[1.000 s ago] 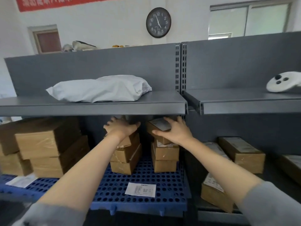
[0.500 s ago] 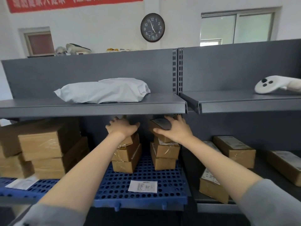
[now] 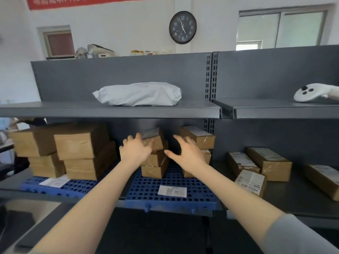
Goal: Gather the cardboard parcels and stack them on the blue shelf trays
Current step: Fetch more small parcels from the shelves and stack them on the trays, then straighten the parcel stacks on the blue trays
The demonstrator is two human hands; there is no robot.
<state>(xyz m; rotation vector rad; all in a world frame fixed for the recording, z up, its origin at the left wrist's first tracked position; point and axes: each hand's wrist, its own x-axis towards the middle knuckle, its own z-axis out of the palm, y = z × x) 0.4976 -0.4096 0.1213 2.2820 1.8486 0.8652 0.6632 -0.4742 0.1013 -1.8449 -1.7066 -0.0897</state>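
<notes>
Two small stacks of cardboard parcels stand on the middle blue tray (image 3: 170, 201) under the grey upper shelf. My left hand (image 3: 136, 150) rests with spread fingers against the near end of the left stack's top parcel (image 3: 156, 141), which sits slightly askew. My right hand (image 3: 186, 154) hovers open in front of the right stack, a little short of that stack's top parcel (image 3: 199, 136), and hides most of the parcels below it. Larger cardboard boxes (image 3: 80, 143) are piled on the left blue tray (image 3: 60, 188).
Several loose labelled parcels (image 3: 268, 162) lie on the bare grey shelf to the right. A white mailing bag (image 3: 139, 93) and a white controller (image 3: 310, 92) sit on the upper shelf (image 3: 110, 112), which overhangs the stacks. A paper slip (image 3: 172, 191) lies on the middle tray.
Both hands have drawn back from the tops of the two stacks. My right hand has come off its parcel and opened; my left slid to the near end of its parcel.
</notes>
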